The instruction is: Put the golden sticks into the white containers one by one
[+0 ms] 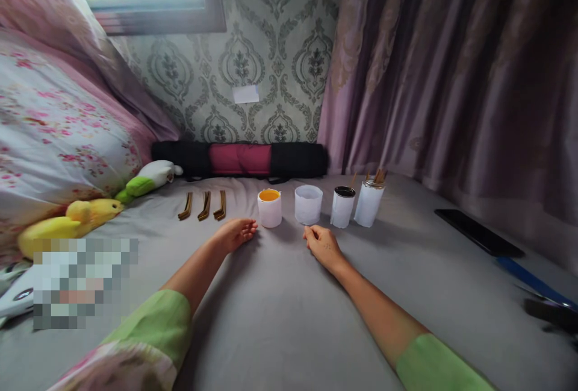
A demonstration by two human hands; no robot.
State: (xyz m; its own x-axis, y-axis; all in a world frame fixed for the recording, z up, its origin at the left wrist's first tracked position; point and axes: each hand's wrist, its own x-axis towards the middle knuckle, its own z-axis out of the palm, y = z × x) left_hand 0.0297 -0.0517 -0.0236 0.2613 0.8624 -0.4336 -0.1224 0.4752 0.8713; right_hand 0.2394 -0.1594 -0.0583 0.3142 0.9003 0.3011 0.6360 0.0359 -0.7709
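Sheet [280, 312] spreads between left hand [235, 234] and right hand [324, 247].

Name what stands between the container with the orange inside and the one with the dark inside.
A white container with a pale inside stands between them, as the head view shows.

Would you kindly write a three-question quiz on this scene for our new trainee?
1. Which container is nearest the left hand? A: the dark-inside container; B: the orange-inside container; C: the stick-filled container.
2. True or false: the flat black object lies to the right of all four white containers.
3. Fill in the blank: to the left of the containers lie ____ brown bundles.

Key: 1. B; 2. True; 3. three.
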